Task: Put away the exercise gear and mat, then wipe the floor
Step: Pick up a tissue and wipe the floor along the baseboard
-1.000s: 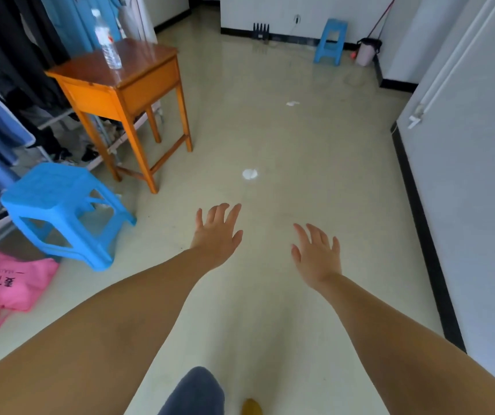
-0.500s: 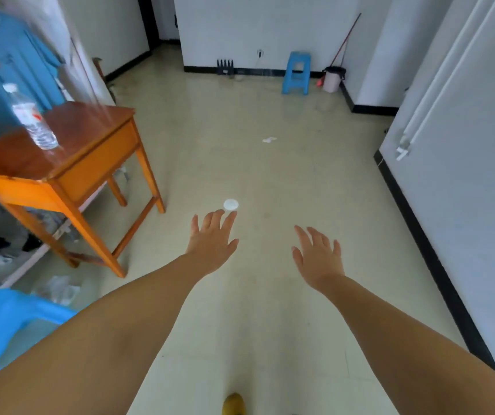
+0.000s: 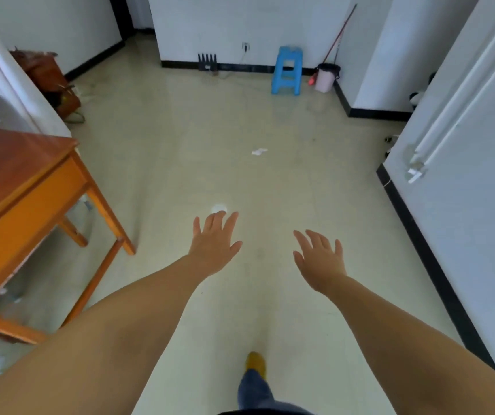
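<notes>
Looking down through the head camera, we see two bare forearms stretched forward over a pale, glossy floor (image 3: 270, 181). Our left hand (image 3: 215, 244) is held palm down with the fingers straight and slightly spread, holding nothing. Our right hand (image 3: 319, 259) is likewise flat and empty, fingers straight, level with the left and apart from it. Just beyond the left fingertips, a small white disc (image 3: 219, 208) lies on the floor; whether the fingers touch it we cannot tell. Farther out, near the middle of the floor, lies a crumpled white scrap (image 3: 259, 151). No exercise gear or mat is visible to us in this view; the floor is the only thing of the task that we see.

At the left edge of the floor stands an orange wooden table (image 3: 21, 187), seen from above. Against the far wall we note a blue stool (image 3: 288, 70), and to its right, in the far right corner, a pink bin (image 3: 325, 77) with a red-handled stick (image 3: 338, 34) leaning on the wall above it. A black comb-like object (image 3: 207, 62) sits at the base of the far wall. White pipes (image 3: 455, 94) run down the right wall. Below, a yellow shoe (image 3: 256, 363) and a blue trouser leg (image 3: 255, 390) are on the near edge of the floor.
</notes>
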### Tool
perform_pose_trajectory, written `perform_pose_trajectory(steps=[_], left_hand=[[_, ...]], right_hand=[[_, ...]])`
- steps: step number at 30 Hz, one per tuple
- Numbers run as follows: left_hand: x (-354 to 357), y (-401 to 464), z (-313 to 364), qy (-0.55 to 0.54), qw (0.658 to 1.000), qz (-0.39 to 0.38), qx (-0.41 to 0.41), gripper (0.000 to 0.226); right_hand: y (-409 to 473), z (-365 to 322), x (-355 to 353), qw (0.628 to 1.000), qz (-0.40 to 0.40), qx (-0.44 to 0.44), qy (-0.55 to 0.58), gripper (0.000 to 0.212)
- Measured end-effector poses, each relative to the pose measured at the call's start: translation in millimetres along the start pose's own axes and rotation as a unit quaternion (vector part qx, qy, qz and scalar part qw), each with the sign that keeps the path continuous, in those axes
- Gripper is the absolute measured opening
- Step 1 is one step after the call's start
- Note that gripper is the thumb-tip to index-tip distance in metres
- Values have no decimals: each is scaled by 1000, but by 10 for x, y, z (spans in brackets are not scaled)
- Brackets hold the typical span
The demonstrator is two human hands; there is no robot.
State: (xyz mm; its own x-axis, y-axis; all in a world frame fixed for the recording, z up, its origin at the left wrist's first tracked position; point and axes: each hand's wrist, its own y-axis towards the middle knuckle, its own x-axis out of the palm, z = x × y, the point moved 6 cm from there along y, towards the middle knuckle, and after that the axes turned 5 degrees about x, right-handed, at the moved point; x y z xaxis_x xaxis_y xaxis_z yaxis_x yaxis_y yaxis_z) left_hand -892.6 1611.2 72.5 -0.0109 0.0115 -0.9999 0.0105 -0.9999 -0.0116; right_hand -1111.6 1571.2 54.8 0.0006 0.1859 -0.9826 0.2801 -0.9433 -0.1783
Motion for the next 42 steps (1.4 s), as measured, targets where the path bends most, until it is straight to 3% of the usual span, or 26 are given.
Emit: perform_pose_trajectory(steps=[13,22,30,33,37,42], left_hand=[[214,2931,-1448,-19,998,-19,-61,63],[21,5427,-2462,-3,1000,19,-10,64],[259,7585,-2197,-36,995,-44,81,60],[327,8504,-2200,-30,996,-40,75,59],[229,9696,-2240,-21,996,24,80,58],[119,11016,-2205,-52,995,-16,80,65]], right_hand=[[3442,-549,-517,998,-9,-57,-28,52],[5761,-786,-1079,999,5,24,39,52],[7553,-139,-1106,994,-25,102,33,52],[8371,186,-1194,993,-27,112,29,52],[9428,589,-1503,995,-34,96,4,52],[10777,955,-1917,994,-19,106,6,52]])
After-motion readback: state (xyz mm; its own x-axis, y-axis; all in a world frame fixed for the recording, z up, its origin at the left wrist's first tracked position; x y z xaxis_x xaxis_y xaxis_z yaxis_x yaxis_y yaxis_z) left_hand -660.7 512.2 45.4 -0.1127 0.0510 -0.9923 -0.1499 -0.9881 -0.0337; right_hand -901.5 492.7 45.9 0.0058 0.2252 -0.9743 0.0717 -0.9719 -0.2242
